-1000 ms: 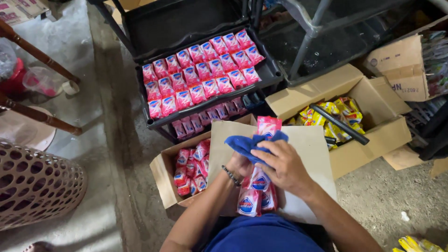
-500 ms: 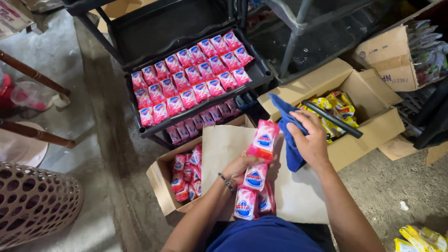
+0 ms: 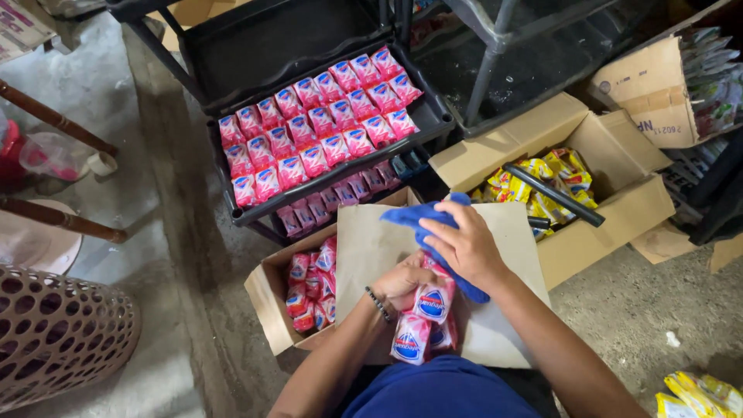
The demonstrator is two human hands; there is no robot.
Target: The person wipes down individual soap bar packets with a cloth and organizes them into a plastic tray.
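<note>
My left hand (image 3: 402, 282) grips a strip of joined pink sachets (image 3: 422, 321) that hangs down over my lap. My right hand (image 3: 464, 244) holds a blue cloth (image 3: 414, 217) and presses it on the top of the strip. Both hands are over a brown paper sheet (image 3: 371, 248) that lies across an open cardboard box (image 3: 267, 298) filled with more pink sachets (image 3: 309, 282). Beyond it a black tray shelf (image 3: 433, 116) carries rows of the same pink sachets (image 3: 317, 131).
A second cardboard box (image 3: 611, 217) to the right holds yellow packets (image 3: 542, 182) and a black bar (image 3: 553, 193). A woven basket (image 3: 58, 333) stands at the left, with wooden legs (image 3: 62, 220) nearby. More boxes and black shelving fill the back right.
My right hand with the blue cloth swung out to the right, then came back onto the top of the strip. The strip, raised half a second ago, now hangs lower.
</note>
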